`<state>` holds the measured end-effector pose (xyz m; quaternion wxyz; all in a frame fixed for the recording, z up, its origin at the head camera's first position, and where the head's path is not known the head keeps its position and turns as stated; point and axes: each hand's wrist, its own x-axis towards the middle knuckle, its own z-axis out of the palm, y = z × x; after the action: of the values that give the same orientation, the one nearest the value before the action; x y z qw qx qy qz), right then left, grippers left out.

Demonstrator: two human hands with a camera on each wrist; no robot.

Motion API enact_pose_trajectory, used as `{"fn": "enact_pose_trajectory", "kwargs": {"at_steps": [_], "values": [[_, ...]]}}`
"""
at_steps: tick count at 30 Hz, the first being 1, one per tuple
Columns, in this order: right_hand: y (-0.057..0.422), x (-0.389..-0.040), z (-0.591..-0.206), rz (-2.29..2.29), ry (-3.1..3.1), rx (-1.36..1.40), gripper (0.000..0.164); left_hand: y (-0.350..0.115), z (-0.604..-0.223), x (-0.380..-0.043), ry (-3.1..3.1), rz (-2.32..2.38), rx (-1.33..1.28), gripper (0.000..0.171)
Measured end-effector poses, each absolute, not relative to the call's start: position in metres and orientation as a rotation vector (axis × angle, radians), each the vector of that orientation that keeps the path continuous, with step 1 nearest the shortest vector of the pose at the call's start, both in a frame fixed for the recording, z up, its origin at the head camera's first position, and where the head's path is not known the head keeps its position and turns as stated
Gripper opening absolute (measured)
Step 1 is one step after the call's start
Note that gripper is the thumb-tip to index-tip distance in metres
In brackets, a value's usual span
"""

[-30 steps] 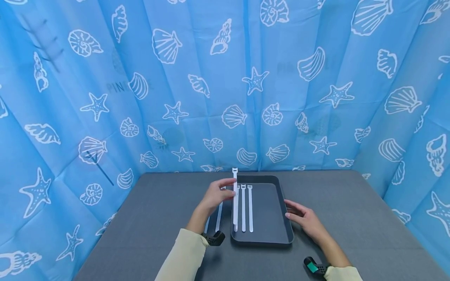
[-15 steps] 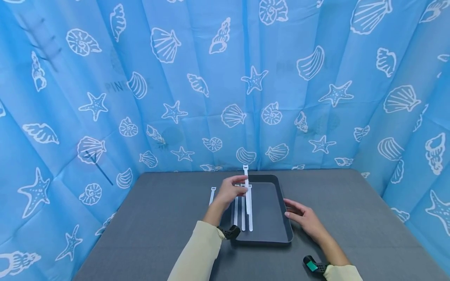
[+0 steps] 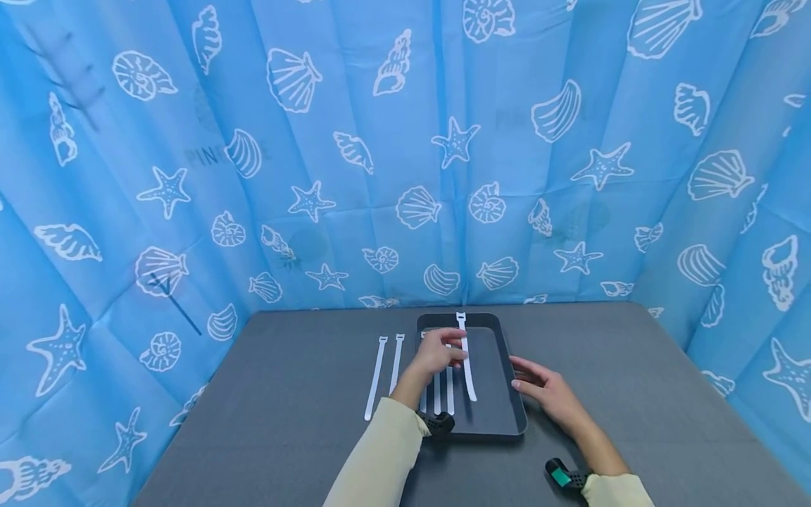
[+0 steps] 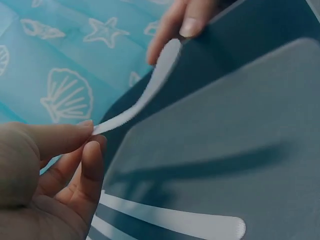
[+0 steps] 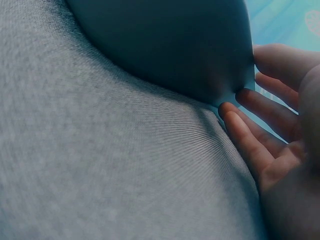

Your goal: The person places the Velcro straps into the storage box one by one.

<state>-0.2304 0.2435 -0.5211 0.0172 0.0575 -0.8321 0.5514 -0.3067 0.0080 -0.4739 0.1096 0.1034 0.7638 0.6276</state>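
Observation:
My left hand (image 3: 437, 352) is over the dark tray (image 3: 486, 428), pinching a white hook-and-loop cable tie (image 3: 469, 386) between thumb and fingers. That tie hangs with its slotted head at the tray's far end and its tail bowed, as the left wrist view shows. Several like white cable ties (image 3: 450, 398) lie side by side in the tray's left part, partly covered by the left hand and forearm. My right hand (image 3: 545, 387) rests at the tray's right side, its loosely bent fingertips against the outer wall (image 5: 200, 60).
Left of the tray, two more white cable ties (image 3: 376, 380) lie lengthwise on the grey cloth-covered table (image 3: 285, 394); the left sleeve overlaps one. Behind the table's far edge hangs a blue curtain (image 3: 355, 246) with white shell prints. Each wrist wears a black band (image 3: 564, 475).
My left hand has carried the cable tie rightward across the tray, past the ties lying there, and lowered it. The two ties on the table show more fully. The right hand has stayed put.

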Motion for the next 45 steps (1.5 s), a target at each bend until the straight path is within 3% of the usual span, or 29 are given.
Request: {"fn": "enact_pose_trajectory", "kwargs": {"at_steps": [15, 45], "values": [[0.242, -0.23, -0.521, 1.726, -2.584, 0.179, 0.053, 0.031, -0.48, -0.299, 2.394, 1.465, 0.232, 0.038], [0.242, -0.231, -0.523, 1.729, -2.575, 0.184, 0.052, 0.036, -0.489, -0.294, 2.612, 1.329, 0.339, 0.039]]}}
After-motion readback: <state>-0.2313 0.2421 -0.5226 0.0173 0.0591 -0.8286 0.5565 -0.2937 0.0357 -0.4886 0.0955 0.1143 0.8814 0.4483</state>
